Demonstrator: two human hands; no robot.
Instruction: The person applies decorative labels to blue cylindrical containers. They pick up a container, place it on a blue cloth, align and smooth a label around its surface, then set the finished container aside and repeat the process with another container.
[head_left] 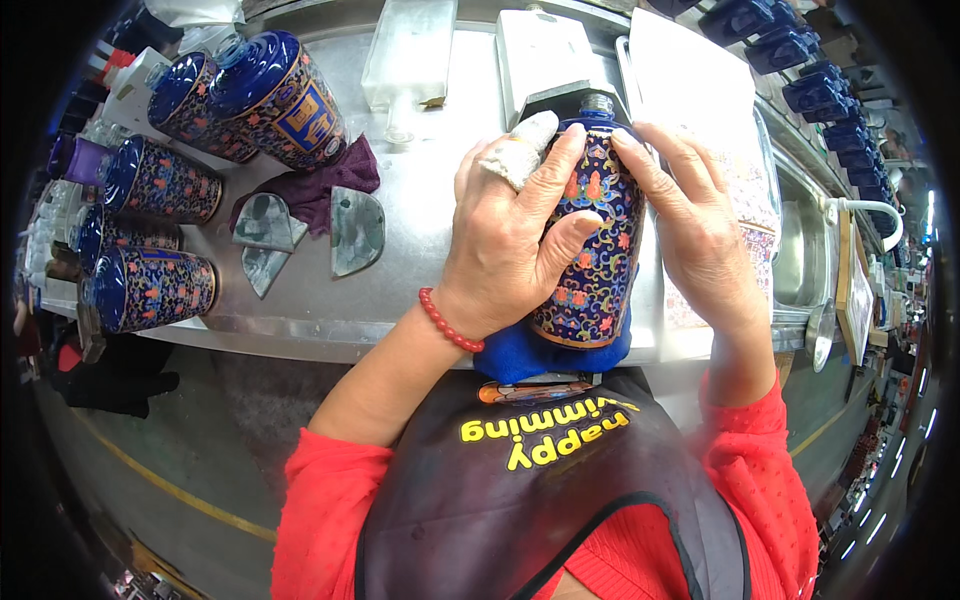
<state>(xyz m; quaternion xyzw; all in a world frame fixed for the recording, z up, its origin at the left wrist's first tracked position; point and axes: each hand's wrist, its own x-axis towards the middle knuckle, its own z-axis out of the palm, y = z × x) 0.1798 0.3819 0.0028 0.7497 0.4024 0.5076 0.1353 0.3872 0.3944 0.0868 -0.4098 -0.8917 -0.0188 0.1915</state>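
Observation:
A dark blue glass bottle [596,250] with a colourful floral pattern lies tilted in front of me, its clear threaded neck pointing away. Its base end rests by a bright blue cloth pad [500,355] at the counter's near edge. My left hand [508,225] grips the bottle's left side, thumb across the pattern and a finger at the shoulder. Pale wrapping covers one or more of its fingers. On the right shoulder press the fingertips of my right hand [700,215], closed against the bottle. Behind the neck stands a dark angled support [560,92]; its far side is hidden.
Several patterned blue bottles [290,105] stand at the left. Near them lie a purple cloth [350,168] and grey-green scraper-like pieces [357,232]. Pale blocks [410,50] sit at the back. Printed sheets [740,170], a sink [800,250] and a faucet [875,212] are at the right.

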